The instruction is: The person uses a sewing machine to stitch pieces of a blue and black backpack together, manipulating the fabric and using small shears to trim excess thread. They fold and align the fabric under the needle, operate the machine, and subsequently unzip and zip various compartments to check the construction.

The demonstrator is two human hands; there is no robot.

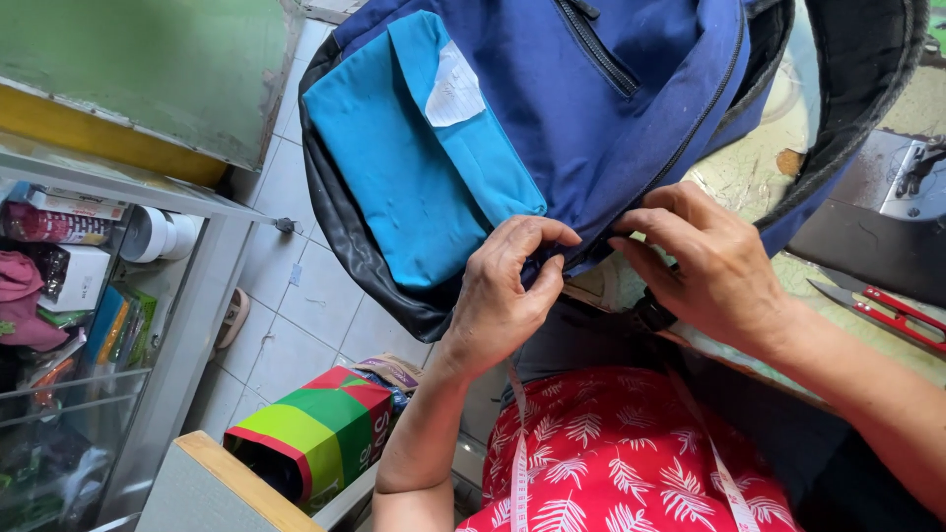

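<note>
Filling the top of the view is a big dark-blue fabric backpack [591, 108] with a turquoise front pocket [424, 167], draped over the edge of the worktop [749, 177] and hanging down toward the person's lap. It looks soft and floppy, cloth that folds wherever it is pinched and sags where nothing props it; probably light if empty, though what is inside cannot be told. The black padded rim [340, 227] running round its side looks the firmest part, and the seam beside the zip line [690, 138] seems the best place to pinch, since loose cloth would just bunch.

Down to the hands. The left hand [503, 296] comes up from below, wrist bent back, thumb and forefinger closed in a tight pinch on the blue cloth at the pack's lower edge. The right hand [709, 266] reaches in from the right, forearm lying across the worktop, fingers [645, 236] curled and pressed onto the same fold, touching the fabric just beside the left hand's pinch.

Smaller items: a white measuring tape [519, 463] hangs over the red leaf-print garment [611, 463], and red-handled thread snips [882, 305] lie on the worktop, apart from the right wrist.
</note>
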